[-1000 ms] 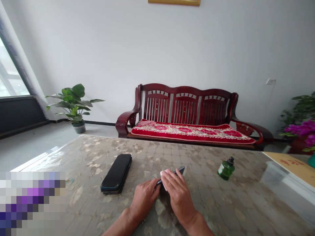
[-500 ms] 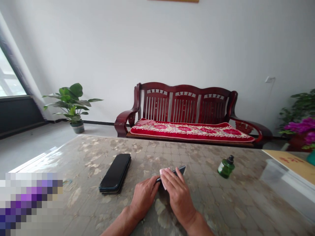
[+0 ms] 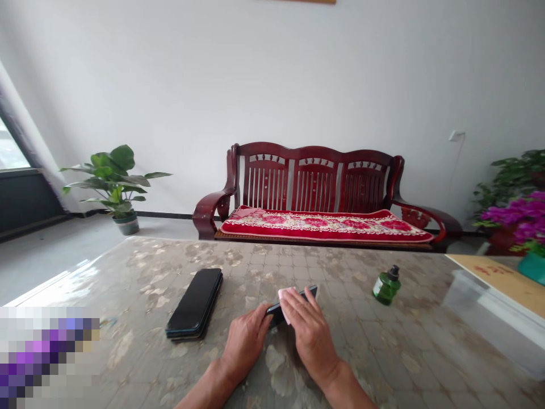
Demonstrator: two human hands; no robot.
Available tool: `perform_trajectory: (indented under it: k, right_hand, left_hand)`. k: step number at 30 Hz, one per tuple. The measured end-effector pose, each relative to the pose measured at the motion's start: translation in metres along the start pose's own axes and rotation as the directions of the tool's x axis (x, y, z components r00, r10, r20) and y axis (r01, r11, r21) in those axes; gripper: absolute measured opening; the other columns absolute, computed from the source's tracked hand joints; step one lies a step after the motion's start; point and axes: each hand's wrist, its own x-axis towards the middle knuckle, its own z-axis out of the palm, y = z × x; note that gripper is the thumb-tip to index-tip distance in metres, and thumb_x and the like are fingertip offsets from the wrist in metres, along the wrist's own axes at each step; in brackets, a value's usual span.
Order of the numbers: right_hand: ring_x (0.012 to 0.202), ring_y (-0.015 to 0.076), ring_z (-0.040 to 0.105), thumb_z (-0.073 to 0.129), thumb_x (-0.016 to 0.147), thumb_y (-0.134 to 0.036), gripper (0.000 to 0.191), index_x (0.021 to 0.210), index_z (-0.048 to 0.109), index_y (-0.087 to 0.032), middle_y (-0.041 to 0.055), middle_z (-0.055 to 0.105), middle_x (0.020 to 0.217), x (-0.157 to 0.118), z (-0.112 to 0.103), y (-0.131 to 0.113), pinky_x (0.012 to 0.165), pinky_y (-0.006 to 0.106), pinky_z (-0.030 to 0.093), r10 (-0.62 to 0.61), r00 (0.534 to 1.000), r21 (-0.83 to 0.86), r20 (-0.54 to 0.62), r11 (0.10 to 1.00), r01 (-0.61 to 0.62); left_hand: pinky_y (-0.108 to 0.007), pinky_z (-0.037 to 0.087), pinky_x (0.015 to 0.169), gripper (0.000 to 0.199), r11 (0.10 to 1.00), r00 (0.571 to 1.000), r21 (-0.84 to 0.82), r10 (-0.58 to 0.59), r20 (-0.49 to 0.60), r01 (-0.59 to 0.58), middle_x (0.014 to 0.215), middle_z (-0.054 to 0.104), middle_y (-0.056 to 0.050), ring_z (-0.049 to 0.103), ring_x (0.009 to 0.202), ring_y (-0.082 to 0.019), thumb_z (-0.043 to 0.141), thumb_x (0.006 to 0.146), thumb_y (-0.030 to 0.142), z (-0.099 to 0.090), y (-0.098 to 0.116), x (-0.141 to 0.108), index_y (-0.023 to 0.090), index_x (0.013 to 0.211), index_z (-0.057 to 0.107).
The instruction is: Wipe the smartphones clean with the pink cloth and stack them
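My left hand (image 3: 246,336) grips the near-left end of a dark smartphone (image 3: 275,314), thumb along its edge. The phone is held tilted, just above the table or touching it; I cannot tell which. My right hand (image 3: 311,336) presses a small folded pink cloth (image 3: 284,299) against the phone's face, its fingers laid together over it. The phone's far corner shows past those fingertips, and its middle is hidden by the hand. To the left lies a stack of black smartphones (image 3: 195,304). A green bottle (image 3: 385,288) with a black top stands to the right.
The table (image 3: 145,363) has a patterned cover. At its right are a translucent box (image 3: 489,324), a tan board (image 3: 498,278) and purple flowers (image 3: 525,218). Beyond stand a red wooden bench (image 3: 315,187) and a potted plant (image 3: 126,223). A blurred patch covers the lower left.
The view has turned slightly right, so the surroundings sit further left. A little more of the phone shows between my left hand and the cloth. Both hands keep their hold.
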Motion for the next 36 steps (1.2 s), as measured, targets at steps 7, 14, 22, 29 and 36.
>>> perform_trajectory:
  k: [7, 14, 22, 29, 36]
  right_hand:
    - [0.128, 0.0182, 0.051, 0.035, 0.100, -0.011, 0.042, 0.139, 0.048, -0.021, 0.0051, 0.061, 0.133, 0.003, -0.006, 0.007, 0.115, 0.047, 0.033, -0.002, 1.000, -0.027, 0.024, 1.000, 0.003]
    - [0.128, 0.0192, 0.051, 0.036, 0.100, -0.011, 0.041, 0.138, 0.049, -0.019, 0.0069, 0.060, 0.133, -0.007, -0.005, 0.023, 0.114, 0.047, 0.034, 0.074, 0.996, -0.067, -0.054, 0.995, -0.078]
    - [0.126, 0.0173, 0.053, 0.038, 0.099, -0.013, 0.043, 0.140, 0.047, -0.023, 0.0044, 0.063, 0.130, 0.005, -0.006, 0.000, 0.114, 0.045, 0.035, -0.028, 0.999, -0.009, 0.024, 1.000, 0.028]
    - [0.116, 0.0193, 0.061, 0.037, 0.101, -0.016, 0.037, 0.130, 0.058, -0.022, 0.0056, 0.069, 0.120, -0.008, -0.009, 0.041, 0.113, 0.047, 0.033, 0.134, 0.985, -0.080, -0.109, 0.986, -0.143]
    - [0.118, 0.0197, 0.059, 0.035, 0.101, -0.016, 0.036, 0.128, 0.059, -0.021, 0.0062, 0.068, 0.120, -0.009, -0.003, 0.036, 0.111, 0.045, 0.035, 0.147, 0.979, -0.088, -0.143, 0.983, -0.161]
  left_hand:
    - [-0.023, 0.049, 0.074, 0.024, 1.000, 0.999, -0.001, -0.014, 0.032, 0.014, 0.094, 0.074, -0.001, 0.071, 0.085, -0.018, 0.039, 0.098, 0.027, -0.002, -0.004, 0.001, 0.025, 0.109, 0.060]
    - [-0.023, 0.049, 0.071, 0.024, 1.000, 0.999, 0.018, -0.023, 0.037, 0.022, 0.091, 0.074, -0.001, 0.071, 0.083, -0.018, 0.039, 0.097, 0.027, -0.002, -0.001, 0.001, 0.025, 0.109, 0.059]
    - [-0.023, 0.050, 0.073, 0.026, 1.000, 0.999, -0.018, 0.007, 0.042, -0.006, 0.093, 0.075, -0.001, 0.071, 0.084, -0.017, 0.037, 0.097, 0.027, -0.002, -0.005, 0.001, 0.025, 0.111, 0.059]
    - [-0.023, 0.050, 0.072, 0.024, 0.999, 0.997, 0.029, 0.029, 0.075, -0.031, 0.091, 0.074, -0.001, 0.071, 0.083, -0.018, 0.038, 0.097, 0.027, -0.010, -0.006, 0.003, 0.026, 0.108, 0.059]
    - [-0.029, 0.051, 0.080, 0.024, 0.990, 0.998, 0.138, 0.025, 0.050, -0.031, 0.093, 0.073, -0.004, 0.069, 0.089, -0.020, 0.039, 0.096, 0.027, -0.018, 0.006, 0.006, 0.023, 0.108, 0.059]
